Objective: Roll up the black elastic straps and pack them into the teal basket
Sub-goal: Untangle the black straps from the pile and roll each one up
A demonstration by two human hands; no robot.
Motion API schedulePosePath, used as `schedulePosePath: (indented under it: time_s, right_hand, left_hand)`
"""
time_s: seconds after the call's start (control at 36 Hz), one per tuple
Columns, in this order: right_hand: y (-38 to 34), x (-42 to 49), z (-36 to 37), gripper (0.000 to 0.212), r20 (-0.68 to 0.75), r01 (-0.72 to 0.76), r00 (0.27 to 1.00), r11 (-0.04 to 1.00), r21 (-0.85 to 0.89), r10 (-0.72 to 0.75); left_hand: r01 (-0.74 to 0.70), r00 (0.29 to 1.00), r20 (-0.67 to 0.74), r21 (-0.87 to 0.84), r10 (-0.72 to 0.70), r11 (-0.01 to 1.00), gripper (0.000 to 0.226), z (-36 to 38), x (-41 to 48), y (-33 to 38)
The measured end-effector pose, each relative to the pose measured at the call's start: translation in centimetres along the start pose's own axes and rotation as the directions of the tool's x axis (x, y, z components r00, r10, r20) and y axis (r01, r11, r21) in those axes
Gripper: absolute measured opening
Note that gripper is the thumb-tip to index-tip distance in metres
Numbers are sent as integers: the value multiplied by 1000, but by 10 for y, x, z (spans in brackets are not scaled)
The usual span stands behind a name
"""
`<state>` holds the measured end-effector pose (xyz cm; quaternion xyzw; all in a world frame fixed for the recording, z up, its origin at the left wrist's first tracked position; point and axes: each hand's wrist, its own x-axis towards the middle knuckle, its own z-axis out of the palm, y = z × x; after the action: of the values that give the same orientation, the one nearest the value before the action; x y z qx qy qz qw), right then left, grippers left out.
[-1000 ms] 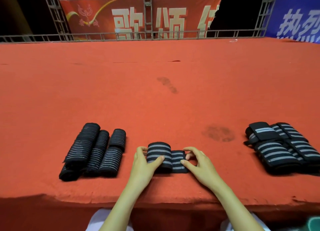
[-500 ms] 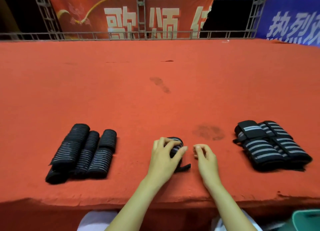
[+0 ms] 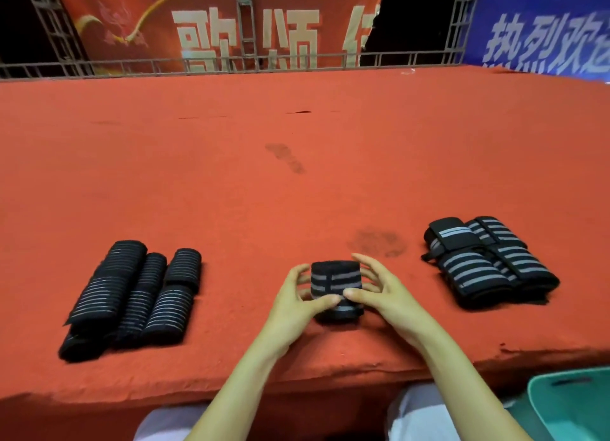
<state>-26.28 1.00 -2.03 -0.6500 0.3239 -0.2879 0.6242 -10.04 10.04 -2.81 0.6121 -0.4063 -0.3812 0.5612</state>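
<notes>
The rolled black elastic strap with grey stripes (image 3: 336, 290) sits at lower centre of the frame, on the near edge of the red carpeted platform (image 3: 297, 176). The left hand (image 3: 297, 303) and the right hand (image 3: 384, 295) hold it from either side. The fingers of both hands curl round the ends of the roll, and both thumbs press on its near face and almost meet.

The teal plastic basket (image 3: 571, 407) stands at the lower right corner of the frame, below the platform edge and well apart from the roll. No strap is visible in the part of it that shows.

The row of tightly rolled black straps (image 3: 132, 295) lies at lower left. The looser bundle of black-and-grey straps (image 3: 488, 262) lies at middle right.

Judged hazards from this position:
- Unwinding. The material is elastic, and it cannot be seen whether the free end is fastened. If the thumbs lift first, the outer wrap will likely spring open.
- Telescoping. Uneven pressure from the two sides may push the inner turns out of one end.
- Dropping. The roll rests close to the platform edge, and the transfer down to the basket would probably be one-handed. A loose grip may let the roll fall short of the basket.
</notes>
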Motion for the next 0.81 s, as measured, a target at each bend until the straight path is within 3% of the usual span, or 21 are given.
schedulePosePath:
  time_s: [0.11, 0.25, 0.44, 0.64, 0.72, 0.81]
  right_hand:
    - [-5, -9, -18, 69, 99, 97, 991, 991, -94, -87]
    - [1, -21, -29, 70, 163, 108, 983, 981, -162, -81]
    - [9, -26, -19, 74, 117, 179, 981, 956, -234, -156]
    - [13, -34, -12, 90, 104, 228, 974, 856, -464, -203]
    - [6, -36, -14, 79, 140, 217, 975, 876, -432, -173]
    - [0, -32, -12, 69, 123, 218, 976, 836, -504, -180]
  left_hand:
    - [-191, 980, 76, 145, 181, 971, 80, 9, -8, -5]
    - [-263, 954, 196, 185, 227, 947, 66, 11, -12, -8]
    - [-297, 944, 223, 259, 242, 919, 61, 8, -11, -6]
    - [-306, 947, 199, 317, 253, 898, 67, 10, -15, -10]
    - [-291, 948, 220, 304, 230, 907, 68, 10, -14, -8]
    - [-261, 950, 246, 280, 194, 924, 68, 5, -12, -5]
